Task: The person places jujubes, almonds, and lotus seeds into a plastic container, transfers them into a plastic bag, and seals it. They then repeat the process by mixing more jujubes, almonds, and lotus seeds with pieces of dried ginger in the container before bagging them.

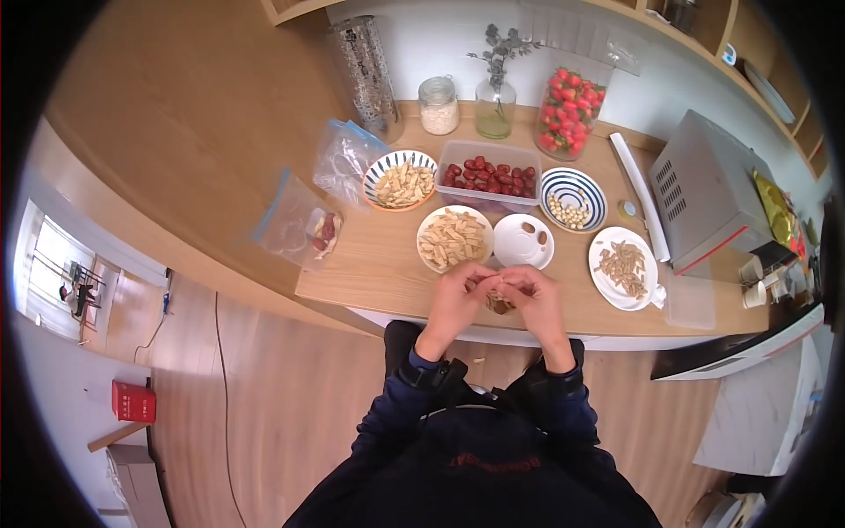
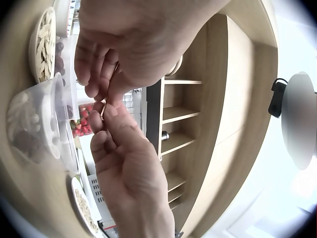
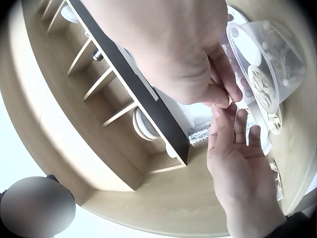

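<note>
My left hand (image 1: 457, 300) and right hand (image 1: 535, 304) meet fingertip to fingertip at the counter's front edge. Between them they pinch a small, thin piece with a tan edge (image 2: 103, 112); fingers cover most of it, and I cannot tell its kind. Close by stands a clear plastic container (image 2: 30, 126) with pale and dark pieces inside, largely hidden by the hands in the head view. Just beyond the hands are a bowl of tan dried strips (image 1: 455, 238) and a small white dish (image 1: 510, 253) bearing brown oval pieces.
Farther back sit a tub of red dates (image 1: 489, 179), a striped bowl (image 1: 598, 198) of pale round seeds and another bowl of dried slices (image 1: 405, 185). A white plate (image 1: 649, 275) of brownish pieces lies right, before a microwave (image 1: 717, 194). Zip bags (image 1: 286, 220) lie left.
</note>
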A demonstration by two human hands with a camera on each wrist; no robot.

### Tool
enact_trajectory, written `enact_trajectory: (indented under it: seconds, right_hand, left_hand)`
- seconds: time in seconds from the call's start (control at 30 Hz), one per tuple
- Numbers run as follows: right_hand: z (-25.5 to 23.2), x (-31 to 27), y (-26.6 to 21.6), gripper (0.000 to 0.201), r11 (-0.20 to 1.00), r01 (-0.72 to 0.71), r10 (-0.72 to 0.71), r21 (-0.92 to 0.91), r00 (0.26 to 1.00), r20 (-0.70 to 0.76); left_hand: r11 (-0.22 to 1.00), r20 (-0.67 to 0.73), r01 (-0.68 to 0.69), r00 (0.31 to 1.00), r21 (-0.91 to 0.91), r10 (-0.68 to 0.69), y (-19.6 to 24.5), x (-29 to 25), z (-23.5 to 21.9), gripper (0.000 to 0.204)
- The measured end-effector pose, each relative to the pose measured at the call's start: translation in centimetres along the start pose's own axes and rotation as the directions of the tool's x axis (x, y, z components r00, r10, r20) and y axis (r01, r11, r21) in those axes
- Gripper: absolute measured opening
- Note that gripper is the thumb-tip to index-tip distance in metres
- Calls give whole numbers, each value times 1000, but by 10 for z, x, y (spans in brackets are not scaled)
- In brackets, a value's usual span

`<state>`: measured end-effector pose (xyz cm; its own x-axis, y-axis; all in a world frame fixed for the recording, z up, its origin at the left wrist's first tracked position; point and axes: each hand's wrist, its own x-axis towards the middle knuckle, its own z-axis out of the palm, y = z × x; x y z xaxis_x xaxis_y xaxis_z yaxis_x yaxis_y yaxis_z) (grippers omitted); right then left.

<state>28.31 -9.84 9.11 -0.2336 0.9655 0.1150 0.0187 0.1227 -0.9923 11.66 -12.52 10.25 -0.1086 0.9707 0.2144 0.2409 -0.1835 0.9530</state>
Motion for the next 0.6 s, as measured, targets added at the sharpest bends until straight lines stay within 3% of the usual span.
enact_trajectory:
  seconds: [0.07, 0.17, 0.23, 0.3, 0.37, 0.47, 0.53, 0.6]
  right_hand:
    - [3, -2, -13, 18, 999, 30, -30, 38, 999, -13]
    - [-1, -5, -15, 16, 998, 69, -69, 2, 995, -66]
    - [-9, -6, -4, 14, 997, 68, -71, -31, 993, -93]
    - [-19, -7, 12, 14, 998, 47, -51, -43, 993, -105]
    - [-22, -8, 8, 15, 996, 49, -60, -79, 989, -138]
    - [-24, -8, -1, 18, 970, 61, -101, -236, 981, -163]
    - [-24, -5, -4, 21, 922, 87, -138, -376, 984, -112]
    - [-24, -1, -5, 23, 848, 133, -152, -514, 988, 5]
  left_hand:
    - [998, 3, -46, 999, 49, 46, -8, 7, -5, 8]
    - [994, -178, -96, 978, 61, 106, -20, 36, -33, 6]
    - [992, -347, -54, 934, 111, 90, -5, 62, -66, 9]
    - [989, -422, -11, 904, 149, 74, 10, 92, -94, 15]
    - [978, -421, -83, 893, 192, 159, -7, 122, -114, 25]
    - [687, -229, -188, 854, 702, 467, -28, 123, -105, 34]
    - [805, -145, -154, 948, 573, 285, -30, 99, -79, 34]
    - [864, -38, -59, 995, 501, 90, -20, 65, -48, 31]
